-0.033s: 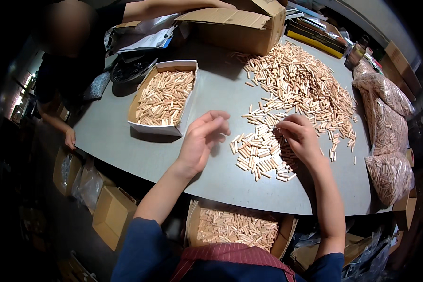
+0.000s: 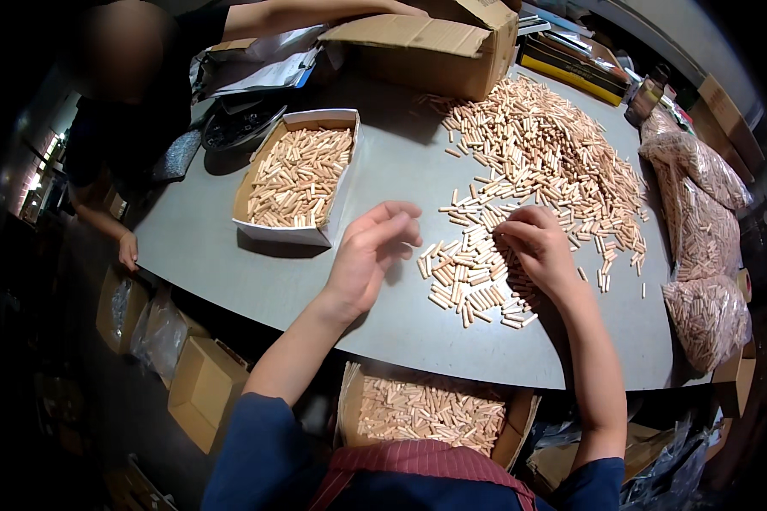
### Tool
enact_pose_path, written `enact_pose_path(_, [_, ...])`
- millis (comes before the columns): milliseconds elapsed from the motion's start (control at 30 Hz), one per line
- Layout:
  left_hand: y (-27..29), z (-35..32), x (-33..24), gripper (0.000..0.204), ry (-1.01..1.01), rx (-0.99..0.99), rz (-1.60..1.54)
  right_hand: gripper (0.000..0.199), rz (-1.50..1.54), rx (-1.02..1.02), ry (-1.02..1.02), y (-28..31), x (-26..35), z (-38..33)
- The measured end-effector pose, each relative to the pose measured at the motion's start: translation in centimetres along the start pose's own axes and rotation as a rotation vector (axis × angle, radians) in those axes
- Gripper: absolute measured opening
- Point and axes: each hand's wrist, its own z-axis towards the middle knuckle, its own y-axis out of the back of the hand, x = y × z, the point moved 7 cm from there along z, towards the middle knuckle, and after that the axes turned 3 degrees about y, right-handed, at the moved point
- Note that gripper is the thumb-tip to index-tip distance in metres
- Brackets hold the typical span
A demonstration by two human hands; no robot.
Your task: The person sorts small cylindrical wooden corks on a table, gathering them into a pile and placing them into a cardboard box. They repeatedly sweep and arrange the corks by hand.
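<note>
We're mid-sort: our right hand (image 2: 541, 247) pinches wooden dowel pins (image 2: 473, 281) from the small heap on the grey table (image 2: 315, 272), left hand (image 2: 371, 251) hovering loosely spread, apparently empty; next likely needs dropping picks into the lap box (image 2: 426, 409).

Light falls from overhead onto the grey table (image 2: 400, 170), which is evenly bright with a soft sheen and no harsh glare. Short, soft shadows sit under the left hand (image 2: 371, 255) and right hand (image 2: 541, 251), and beside the white box (image 2: 298, 175). Away from the table the room drops into deep dimness, and the corners go black. The fisheye bends the table's edge into a curve. The centre is fairly sharp; the rim smears, and a face at upper left is blurred
</note>
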Motion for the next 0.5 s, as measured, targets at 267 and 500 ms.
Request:
enact_pose_path(267, [-1.9, -1.3, 1.1, 0.02, -0.061, 0.053, 0.298, 0.017, -0.071, 0.099, -0.044, -1.1, 0.6, -0.1])
enact_pose_path(500, [-4.6, -1.6, 1.8, 0.016, -0.384, 0.089, 0.673, 0.024, -0.019, 0.108, 0.007, -0.7, 1.4, -0.3])
